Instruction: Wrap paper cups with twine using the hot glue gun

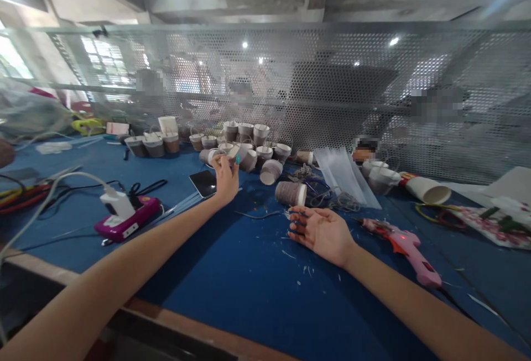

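My left hand [226, 179] reaches to the front of a group of small yarn-wrapped cups [245, 131]. Its fingers are pinched together at a small pale piece, too unclear to name, and a teal nail shows. Palm up over the blue table, my right hand [321, 234] is open with its fingers apart and nothing in it. Just beyond those fingertips a grey yarn-wrapped cup [288, 192] lies on its side. Another wrapped cup [271, 172] lies tipped between the hands. To the right of my right hand rests a pink hot glue gun [409, 247] with a red light.
A phone [203, 183] lies left of my left hand. Farther left is a purple power strip [128, 218] with a white plug and cables. Clear plastic sheets [347, 177], a paper tube [427, 188] and tangled cord [342, 199] are at right. A perforated metal screen [332, 90] stands behind.
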Tool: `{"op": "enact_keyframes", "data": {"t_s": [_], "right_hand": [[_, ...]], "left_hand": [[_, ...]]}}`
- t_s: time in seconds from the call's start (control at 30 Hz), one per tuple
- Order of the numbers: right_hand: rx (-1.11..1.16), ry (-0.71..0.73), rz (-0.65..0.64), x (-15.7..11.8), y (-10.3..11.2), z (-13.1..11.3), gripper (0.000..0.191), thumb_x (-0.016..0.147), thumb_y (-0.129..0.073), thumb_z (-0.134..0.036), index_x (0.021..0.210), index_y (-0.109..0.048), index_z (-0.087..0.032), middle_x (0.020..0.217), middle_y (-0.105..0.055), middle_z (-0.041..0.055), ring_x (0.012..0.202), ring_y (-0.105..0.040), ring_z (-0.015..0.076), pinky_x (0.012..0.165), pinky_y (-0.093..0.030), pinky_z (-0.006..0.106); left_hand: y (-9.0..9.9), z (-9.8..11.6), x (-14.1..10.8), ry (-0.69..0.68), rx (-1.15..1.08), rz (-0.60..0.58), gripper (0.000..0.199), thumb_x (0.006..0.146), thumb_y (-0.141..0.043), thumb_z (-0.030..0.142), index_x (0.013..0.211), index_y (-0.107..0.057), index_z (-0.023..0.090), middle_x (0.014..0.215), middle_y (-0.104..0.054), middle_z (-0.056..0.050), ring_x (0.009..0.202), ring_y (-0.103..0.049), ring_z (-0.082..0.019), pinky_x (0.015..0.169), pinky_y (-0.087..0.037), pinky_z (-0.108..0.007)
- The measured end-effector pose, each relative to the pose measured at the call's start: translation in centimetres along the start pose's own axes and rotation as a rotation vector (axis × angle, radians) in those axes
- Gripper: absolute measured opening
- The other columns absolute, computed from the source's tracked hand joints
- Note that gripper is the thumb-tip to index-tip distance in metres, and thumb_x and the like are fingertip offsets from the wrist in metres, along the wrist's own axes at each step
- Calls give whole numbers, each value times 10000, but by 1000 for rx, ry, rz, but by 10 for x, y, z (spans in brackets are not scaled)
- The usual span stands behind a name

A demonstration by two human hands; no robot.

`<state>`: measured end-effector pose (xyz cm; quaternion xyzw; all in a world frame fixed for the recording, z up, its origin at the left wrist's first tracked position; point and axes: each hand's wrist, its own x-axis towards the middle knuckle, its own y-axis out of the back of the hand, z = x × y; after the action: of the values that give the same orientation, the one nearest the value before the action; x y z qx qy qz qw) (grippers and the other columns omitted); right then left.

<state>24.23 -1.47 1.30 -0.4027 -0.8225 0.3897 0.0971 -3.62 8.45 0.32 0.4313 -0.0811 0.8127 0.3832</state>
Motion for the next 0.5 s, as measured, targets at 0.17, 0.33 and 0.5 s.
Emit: {"op": "enact_keyframes", "data": {"t_s": [0.17,0.33,0.5], "right_hand": [[-5,0,8,0,1,1,365,767,-413,-263,985,-653,-98,873,-694,98,774,-643,198,820,-495,371],[2,7,32,2,0,1,364,774,-406,-252,973,-654,-76,857,-689,107,756,-645,203,807,-503,382],[3,16,52,2,-3,1,356,766,-414,-248,953,-658,-70,841,-683,107,743,-645,202,789,-507,378]], "left_hand": [[0,-6,3,-165,-61,-203,454,883,-496,316,1305,-353,231,1366,-299,-146,1259,-423,-280,1011,-430,-474],[7,-18,51,37,141,-41,423,856,-519,283,1258,-434,182,1341,-416,-170,1283,-410,-311,1073,-347,-494],[19,-51,97,453,222,-73,602,636,-719,188,1212,-551,132,1495,-305,-213,1399,-236,-414,1130,-209,-534]]}}
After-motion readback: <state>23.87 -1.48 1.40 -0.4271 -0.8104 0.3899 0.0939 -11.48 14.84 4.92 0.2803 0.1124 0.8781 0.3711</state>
